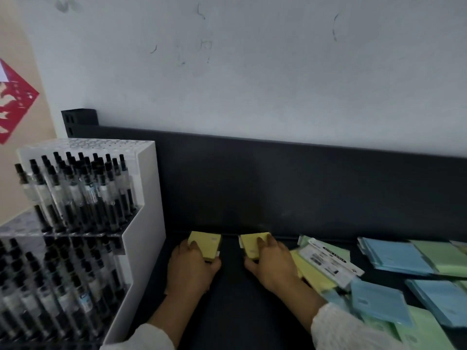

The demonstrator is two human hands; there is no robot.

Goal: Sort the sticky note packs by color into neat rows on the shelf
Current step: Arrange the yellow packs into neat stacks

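Two yellow sticky note packs lie side by side on the dark shelf (232, 294), close to its back panel. My left hand (190, 269) grips the left yellow pack (206, 242), fingers on top and thumb at its right side. My right hand (271, 265) grips the right yellow pack (252, 245) the same way, thumb at its left side. A gap of bare shelf separates the two packs. To the right lies a jumble of packs: yellow (314, 274), green (331, 248) and blue (376, 301), with a white label strip (328, 261) across the heap.
A white pen display stand (144, 223) full of black pens stands at the left, right beside the left pack. The dark back panel (278, 185) rises behind the shelf, below a white wall. More blue (394, 256) and green packs (439, 256) lie at the far right.
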